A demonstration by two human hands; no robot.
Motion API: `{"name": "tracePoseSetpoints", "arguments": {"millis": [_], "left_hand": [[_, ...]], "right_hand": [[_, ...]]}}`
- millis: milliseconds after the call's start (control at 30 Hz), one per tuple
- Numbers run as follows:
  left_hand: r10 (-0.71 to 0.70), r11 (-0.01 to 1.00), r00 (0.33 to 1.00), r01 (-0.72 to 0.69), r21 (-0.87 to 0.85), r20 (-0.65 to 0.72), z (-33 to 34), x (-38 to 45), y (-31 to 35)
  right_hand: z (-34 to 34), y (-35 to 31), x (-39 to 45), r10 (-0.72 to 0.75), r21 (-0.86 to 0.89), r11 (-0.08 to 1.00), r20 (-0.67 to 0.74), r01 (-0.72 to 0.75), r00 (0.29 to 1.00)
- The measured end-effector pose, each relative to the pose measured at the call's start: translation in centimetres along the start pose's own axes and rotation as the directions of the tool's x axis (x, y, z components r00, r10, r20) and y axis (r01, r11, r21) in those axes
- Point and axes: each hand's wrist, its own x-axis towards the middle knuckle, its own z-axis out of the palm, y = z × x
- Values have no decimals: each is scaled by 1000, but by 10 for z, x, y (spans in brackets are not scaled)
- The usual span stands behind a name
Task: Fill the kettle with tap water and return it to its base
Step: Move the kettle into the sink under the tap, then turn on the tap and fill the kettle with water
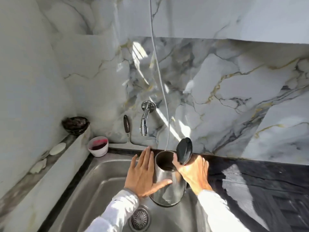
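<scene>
Currently the kettle (pixel 168 183) is held above the sink (pixel 93 186), at the basin's right side, below and right of the tap (pixel 145 120). Kettle is steel, tilted slightly, mouth open and dark inside; no water stream visible from the tap. Its black lid (pixel 184 151) is hinged up on the kettle's right, just above the right hand (pixel 192 174).

Right hand: fingers wrapped around the kettle on its right side, at the handle; the handle itself is hidden by the hand. Grip closed on the kettle.

Left hand (pixel 143 173): flat, fingers extended and spread a little, palm against the kettle's left wall, thumb lying across its front. Not gripping anything.

Left of the kettle, at the sink's back-left corner, stands a white cup (pixel 98 148) with red residue. Drain (pixel 140 218) lies below the kettle. A thin white cord (pixel 158 72) hangs down the marble wall to the kettle's rim. Dark worktop (pixel 259 181) extends right of the kettle.
</scene>
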Motion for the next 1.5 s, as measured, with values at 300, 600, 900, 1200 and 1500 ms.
{"name": "tracePoseSetpoints", "arguments": {"millis": [300, 600, 900, 1200, 1500], "left_hand": [[-76, 989, 997, 74, -125, -8, 16, 36, -67], [-380, 662, 925, 270, -699, -3, -35, 136, -86], [-448, 802, 894, 407, -437, 10, -42, 147, -59], [-335, 718, 939, 306, -625, 74, -38, 142, -79], [-424, 805, 905, 395, -442, 37, -47, 142, -54]], "right_hand": [[55, -37, 24, -13, 12, 1000, 54, 12, 998], [86, -42, 49, -79, 61, 995, 28, 77, 997], [97, -38, 47, -87, 51, 995, 5, 86, 996], [96, -47, 50, -88, 36, 996, 34, 87, 996], [98, -55, 45, -125, 54, 991, 21, 123, 992]]}}
